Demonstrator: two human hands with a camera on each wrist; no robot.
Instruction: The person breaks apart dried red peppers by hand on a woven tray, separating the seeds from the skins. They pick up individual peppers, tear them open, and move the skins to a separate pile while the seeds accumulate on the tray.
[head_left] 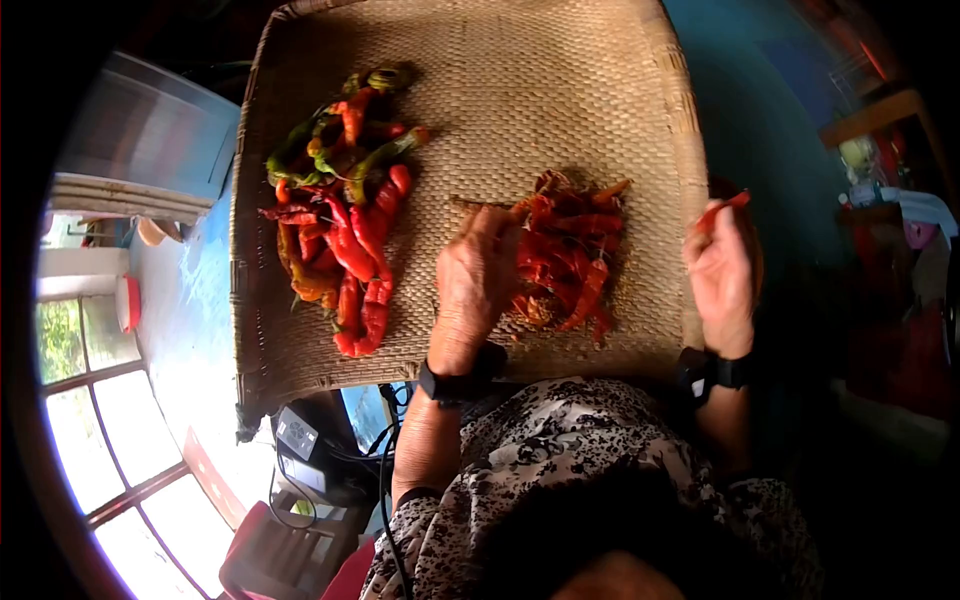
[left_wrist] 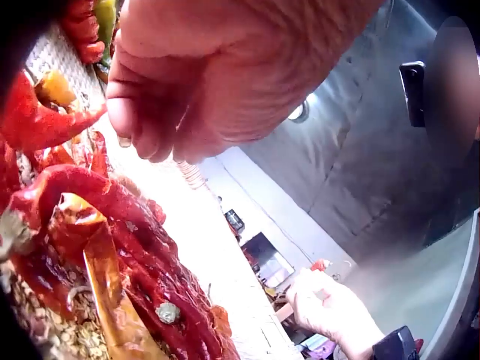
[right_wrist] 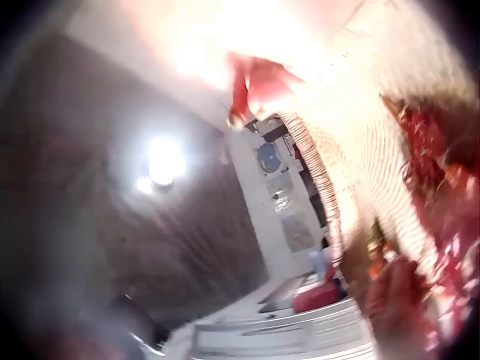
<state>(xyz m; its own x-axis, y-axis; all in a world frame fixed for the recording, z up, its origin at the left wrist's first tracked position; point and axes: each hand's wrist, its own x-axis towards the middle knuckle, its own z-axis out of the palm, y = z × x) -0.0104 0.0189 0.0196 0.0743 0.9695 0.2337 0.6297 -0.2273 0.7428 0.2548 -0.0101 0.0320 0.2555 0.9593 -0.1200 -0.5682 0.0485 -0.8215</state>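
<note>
My right hand [head_left: 722, 265] is raised at the right edge of the basket and pinches a red chili pepper [head_left: 728, 208] between thumb and fingers. That chili pepper [right_wrist: 259, 86] also shows in the right wrist view, against a washed-out bright hand. My left hand [head_left: 475, 270] is at the left side of a pile of wrinkled, dried red chili peppers [head_left: 570, 250], fingers curled downward. In the left wrist view the fingertips [left_wrist: 139, 142] are right at the tip of a red chili pepper [left_wrist: 45, 120]; I cannot tell whether they grip one.
A large woven basket [head_left: 540, 90] with a raised rim lies in front of the person. Glossier red, orange and green chili peppers [head_left: 350, 220] form a second pile on its left. Loose seeds surround the dried pile. A chair [head_left: 295, 550] and cables stand at lower left.
</note>
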